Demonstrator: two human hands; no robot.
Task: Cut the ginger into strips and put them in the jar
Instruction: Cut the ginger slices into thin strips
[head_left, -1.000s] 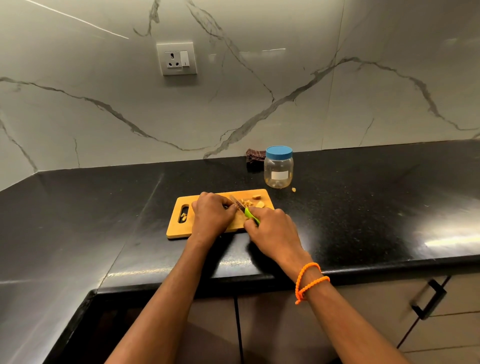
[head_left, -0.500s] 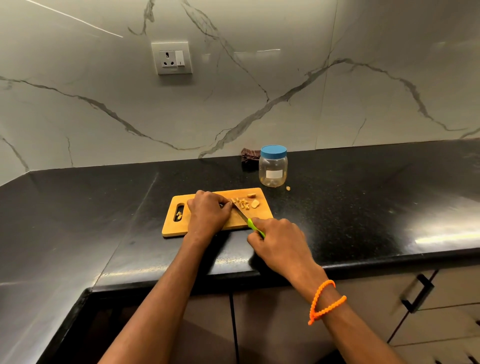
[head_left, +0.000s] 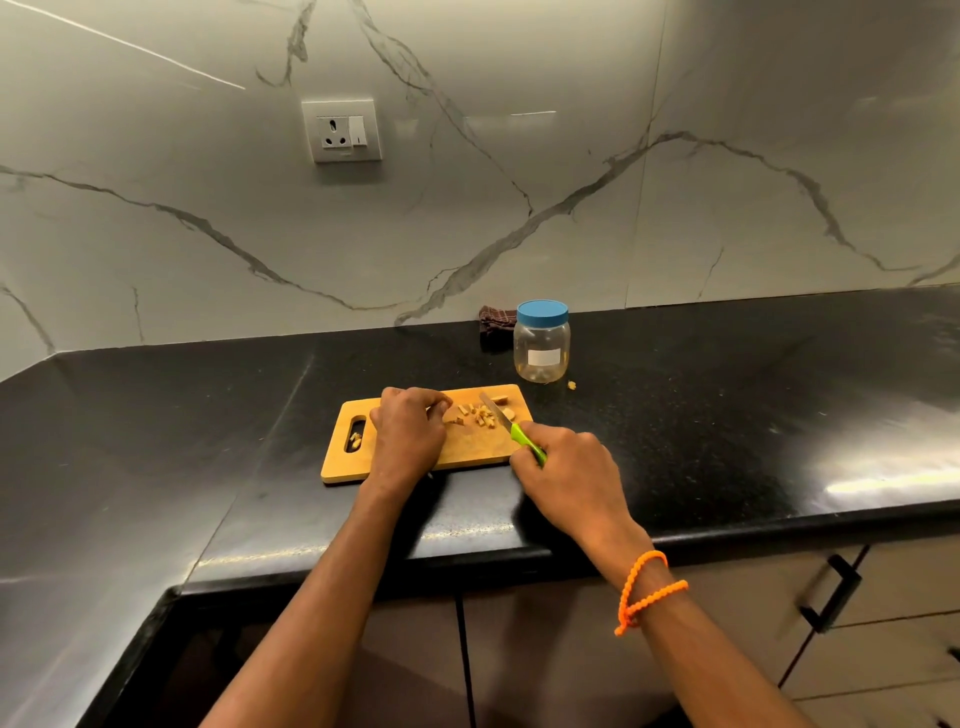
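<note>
Head view: our right hand grips the knife; our left hand, fingers curled, holds down the cutting board; ginger pieces lie at the board's 1 o'clock.

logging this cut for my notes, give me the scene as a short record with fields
left hand: curled, resting on the board
right hand: grips the knife by its green handle
blade: angled over the board beside the ginger pieces
jar: behind the board, blue lid on, looks empty
stray bit: on the counter by the jar
cloth: at the wall behind the jar
</note>
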